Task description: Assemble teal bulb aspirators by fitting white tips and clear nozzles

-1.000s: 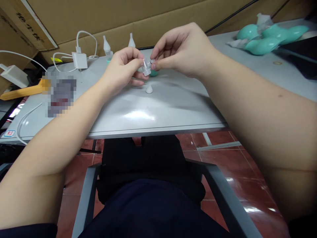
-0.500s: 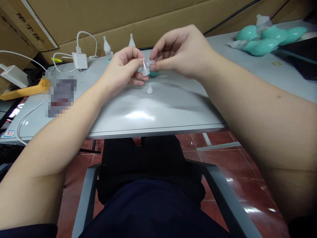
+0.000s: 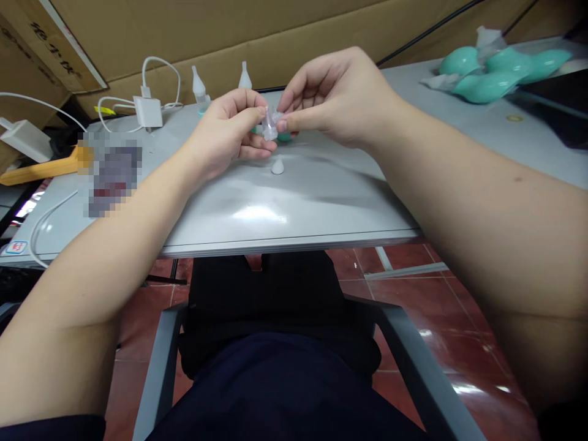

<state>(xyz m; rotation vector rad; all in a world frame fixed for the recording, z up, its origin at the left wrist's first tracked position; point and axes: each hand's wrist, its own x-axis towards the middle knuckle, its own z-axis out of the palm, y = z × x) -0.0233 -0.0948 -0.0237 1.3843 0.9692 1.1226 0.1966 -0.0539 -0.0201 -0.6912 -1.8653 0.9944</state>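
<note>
My left hand (image 3: 229, 131) pinches a small clear plastic cap (image 3: 269, 125) above the grey table (image 3: 294, 202). My right hand (image 3: 335, 98) meets it from the right, with thumb and forefinger closed on the same clear piece. A teal object (image 3: 285, 136) peeks out behind and below the fingers; I cannot tell whether it rests on the table. A small translucent cone-shaped tip (image 3: 277, 165) lies on the table just below the hands.
Two white nozzle-topped pieces (image 3: 198, 86) (image 3: 245, 76) stand behind the hands. A white charger with cable (image 3: 147, 110) lies at the back left, a blurred patch (image 3: 110, 171) at left. Several teal rubber bulbs (image 3: 491, 70) lie far right. Cardboard (image 3: 229, 30) lines the back.
The clear piece has turned slightly between my fingers and the hands have drawn a little closer together. Everything on the table stays put.
</note>
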